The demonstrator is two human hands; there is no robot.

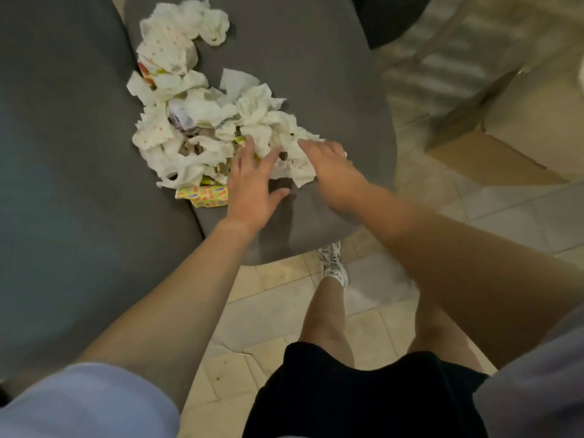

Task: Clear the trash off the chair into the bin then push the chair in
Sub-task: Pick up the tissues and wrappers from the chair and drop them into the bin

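A grey padded chair seat carries a heap of crumpled white paper napkins, some with small dots, running from the top of the seat down to its near edge. A yellow printed wrapper pokes out at the heap's near end. My left hand lies on the near part of the heap with its fingers spread and fairly straight. My right hand rests on the napkins at the heap's right end, fingers pointing left; its fingertips are partly hidden in the paper. No bin is in view.
The grey chair back fills the left side. An open cardboard box stands on the tiled floor to the right. My legs and a patterned shoe are just below the seat's near edge.
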